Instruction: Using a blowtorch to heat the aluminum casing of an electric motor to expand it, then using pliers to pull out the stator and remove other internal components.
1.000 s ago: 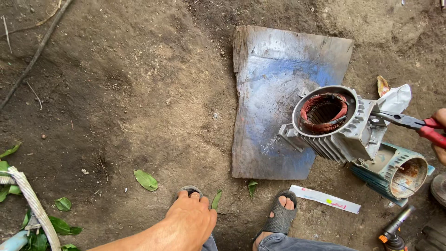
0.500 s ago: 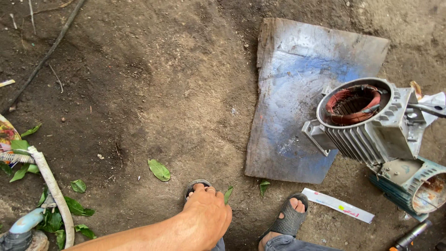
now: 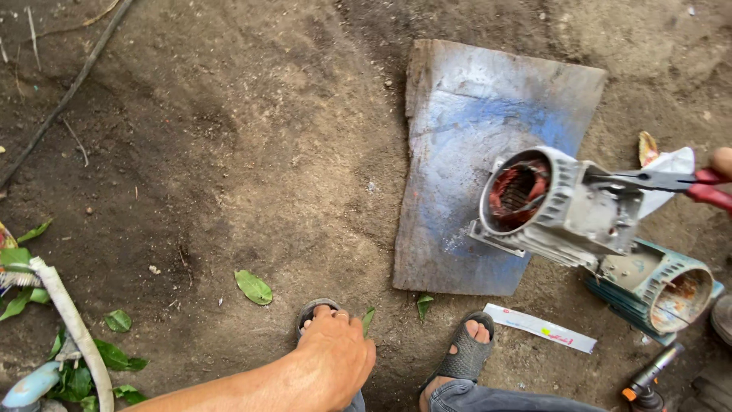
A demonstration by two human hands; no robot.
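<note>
Right hand (image 3: 720, 162) at the frame edge grips red-handled pliers (image 3: 663, 181), the tip on the gray motor housing (image 3: 560, 210) tilted over the blue board (image 3: 476, 160) — left hand (image 3: 335, 362) rests loosely open on the knee, holding nothing.

Bare dirt ground (image 3: 229, 152) with board (image 3: 465, 152), leaves (image 3: 254, 287), green motor casing (image 3: 656, 284).

Open motor housing on a worn board, pliers at its top

The left hand (image 3: 335, 362) rests on a knee above sandalled feet; the right hand (image 3: 720, 164), barely in frame, holds red-handled pliers (image 3: 656, 181) against the grey motor stator (image 3: 553, 206), copper windings showing, tilted over the blue-stained board (image 3: 473, 137). A teal motor casing (image 3: 656, 286) lies just beside.
</note>
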